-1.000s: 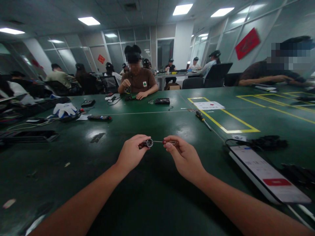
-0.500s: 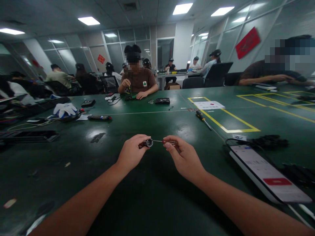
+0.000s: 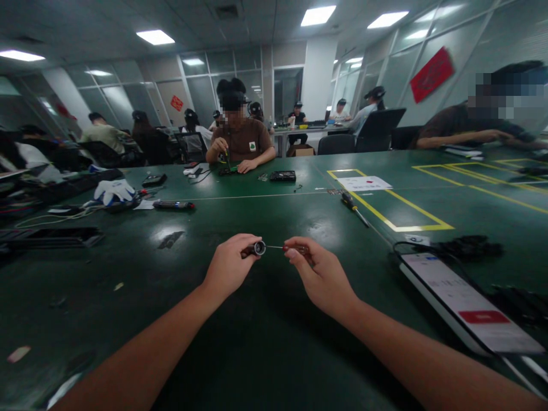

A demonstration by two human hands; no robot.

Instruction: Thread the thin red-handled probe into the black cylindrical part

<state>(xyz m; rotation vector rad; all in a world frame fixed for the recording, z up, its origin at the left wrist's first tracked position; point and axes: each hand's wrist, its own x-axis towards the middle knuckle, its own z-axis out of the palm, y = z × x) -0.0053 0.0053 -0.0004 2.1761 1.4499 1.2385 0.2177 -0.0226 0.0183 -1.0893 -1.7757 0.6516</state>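
Note:
My left hand (image 3: 231, 260) is closed around a dark cylindrical part (image 3: 259, 248), whose round, hollow-looking end faces me. Most of that part is hidden by my fingers. In my right hand (image 3: 323, 268) is a small screwdriver (image 3: 303, 249) with a reddish, see-through handle, gripped between thumb and fingers. Its thin metal shaft points left and reaches the side of the cylindrical part; whether the tip sits in a screw cannot be made out. Both hands are held above the green table (image 3: 274, 354).
At right lies a phone (image 3: 462, 297) on a white block with cables. Beyond my hands are a yellow-black screwdriver (image 3: 354, 208), a paper sheet (image 3: 365, 182), a black cylindrical tool (image 3: 173, 205) and white gloves (image 3: 114, 192). A co-worker (image 3: 242, 134) sits opposite.

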